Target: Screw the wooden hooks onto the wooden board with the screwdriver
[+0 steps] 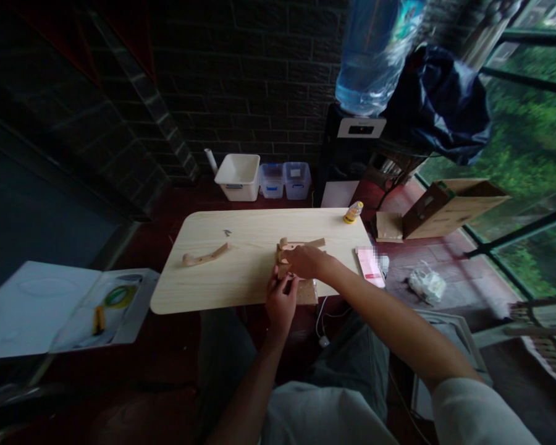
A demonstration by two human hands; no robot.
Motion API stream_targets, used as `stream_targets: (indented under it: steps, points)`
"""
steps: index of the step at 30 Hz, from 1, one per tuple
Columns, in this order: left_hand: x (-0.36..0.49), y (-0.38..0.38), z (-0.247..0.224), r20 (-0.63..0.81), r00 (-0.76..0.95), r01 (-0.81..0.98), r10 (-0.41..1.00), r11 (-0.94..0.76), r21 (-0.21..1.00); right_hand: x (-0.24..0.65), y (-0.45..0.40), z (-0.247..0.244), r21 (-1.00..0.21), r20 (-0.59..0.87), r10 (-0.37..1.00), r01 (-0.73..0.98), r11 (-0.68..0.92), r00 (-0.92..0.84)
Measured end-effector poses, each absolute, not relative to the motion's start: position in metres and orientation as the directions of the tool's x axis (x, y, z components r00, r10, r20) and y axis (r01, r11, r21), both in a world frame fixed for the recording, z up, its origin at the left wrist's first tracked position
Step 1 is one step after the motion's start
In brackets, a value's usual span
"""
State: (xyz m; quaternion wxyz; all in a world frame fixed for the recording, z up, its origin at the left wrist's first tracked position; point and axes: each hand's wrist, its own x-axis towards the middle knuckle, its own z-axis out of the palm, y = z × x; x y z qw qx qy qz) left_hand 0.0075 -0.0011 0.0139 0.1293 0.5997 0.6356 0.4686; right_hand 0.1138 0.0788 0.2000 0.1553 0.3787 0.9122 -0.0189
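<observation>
From my end I see work under way rather than finished: both hands are at one spot by the near edge of the bench [254,222]. The right hand [308,262] reaches in over a curved wooden piece [319,242] with its fingers pointing down and inward. That piece lies on the bench top, its rounded end beside a small wooden block [282,271]. The left hand [281,304] comes up from below, its fingers at the near side of the block. I cannot tell whether either hand's fingers are clamped on anything, because the right hand covers much of the contact.

A second curved piece [207,256] lies by itself towards the left end, with neither hand on it. It looks much like the one being handled, though from this height I can't judge whether either is complete. Small metal bits [227,233] lie loose just beyond it, so I read at least those as unused at this moment. A flat board [308,292] juts out at the near edge, beside the left hand. I see nothing that marks any part as done, so I'd call it partway, with the exact stage unclear.
</observation>
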Motion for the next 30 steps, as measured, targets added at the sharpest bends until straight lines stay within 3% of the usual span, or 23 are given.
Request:
stream_targets:
  steps: [7, 13, 20, 30]
  points:
    - [0.007, -0.002, 0.014, 0.404, -0.245, 0.641, 0.881, -0.166, 0.75, 0.111, 0.073, 0.216, 0.018, -0.336, 0.745, 0.787, 0.617, -0.577]
    - [0.006, -0.002, 0.017, 0.384, -0.251, 0.638, 0.888, -0.147, 0.756, 0.117, 0.071, 0.219, -0.048, -0.3, 0.73, 0.774, 0.632, -0.614]
    - [0.007, -0.002, 0.015, 0.366, -0.243, 0.646, 0.898, -0.131, 0.752, 0.112, 0.073, 0.206, 0.082, -0.246, 0.715, 0.721, 0.688, -0.654]
    - [0.005, 0.0, 0.011, 0.385, -0.247, 0.634, 0.889, -0.152, 0.758, 0.101, 0.078, 0.199, 0.064, -0.223, 0.78, 0.79, 0.61, -0.584]
